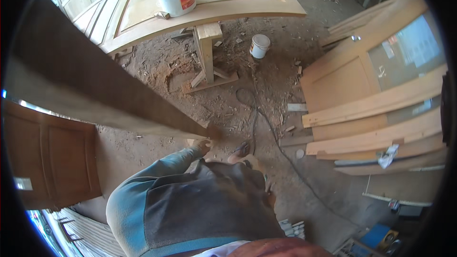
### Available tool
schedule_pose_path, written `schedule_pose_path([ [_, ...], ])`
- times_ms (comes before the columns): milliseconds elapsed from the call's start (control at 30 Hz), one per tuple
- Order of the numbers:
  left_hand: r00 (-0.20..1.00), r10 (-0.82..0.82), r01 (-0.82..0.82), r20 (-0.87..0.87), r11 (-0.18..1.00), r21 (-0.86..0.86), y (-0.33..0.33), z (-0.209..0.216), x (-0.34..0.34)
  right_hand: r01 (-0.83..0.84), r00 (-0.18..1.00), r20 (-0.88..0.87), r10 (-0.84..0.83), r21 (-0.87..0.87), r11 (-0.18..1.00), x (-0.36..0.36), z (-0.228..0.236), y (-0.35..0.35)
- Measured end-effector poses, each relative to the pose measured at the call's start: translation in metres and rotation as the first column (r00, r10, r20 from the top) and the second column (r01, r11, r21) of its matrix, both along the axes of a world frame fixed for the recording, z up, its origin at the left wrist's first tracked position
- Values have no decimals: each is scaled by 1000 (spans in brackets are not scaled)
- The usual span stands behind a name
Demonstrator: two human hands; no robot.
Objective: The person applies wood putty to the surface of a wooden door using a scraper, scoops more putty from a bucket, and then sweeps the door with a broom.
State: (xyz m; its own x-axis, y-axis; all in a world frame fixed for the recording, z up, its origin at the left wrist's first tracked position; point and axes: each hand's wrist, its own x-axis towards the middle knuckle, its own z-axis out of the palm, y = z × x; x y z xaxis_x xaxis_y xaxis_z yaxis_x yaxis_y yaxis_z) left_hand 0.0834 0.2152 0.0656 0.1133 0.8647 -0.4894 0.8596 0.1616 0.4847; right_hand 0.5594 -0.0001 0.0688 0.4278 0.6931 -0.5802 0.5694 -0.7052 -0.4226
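Note:
A long wooden board, dark on one face and paler along its edge, slants from the upper left down to the middle of the view, close to me and blurred. My left hand is at its lower end, the fingers closed around the edge. The teal sleeve of that arm reaches forward along my body. Of my right hand only a small part shows beside my right hip, and its fingers are mostly hidden by my clothing.
Ahead, a panelled door lies on a wooden trestle, bearing a white bucket. A smaller white tub stands on the shaving-strewn floor. A black cable crosses it. Doors and planks lean right; a brown door stands left.

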Motion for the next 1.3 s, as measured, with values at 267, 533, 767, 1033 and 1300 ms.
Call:
schedule_pose_path([
  [267, 727, 607, -682, 322, 694, 232, 125, 78, 26, -309, 903, -49, 426, 614, 726, -16, 179, 393],
  [533, 517, 563, -846, 645, 222, 484, 280, 206, 35, -600, 629, 195, 753, 738, 310, -182, 344, 640],
  [767, 600, 690, -566, 405, 9, 824, 456, 329, -44, -736, 488, 239, 840, 630, 248, -290, 364, 816],
  [1033, 482, 736, -561, 475, -158, 813, 541, 305, -113, -854, 260, 417, 871, 521, 5, -342, 379, 895],
  [1300, 342, 799, -505, 495, -288, 814, 547, 302, -148, -937, 86, 477, 875, 337, -92, -350, 392, 923],
])
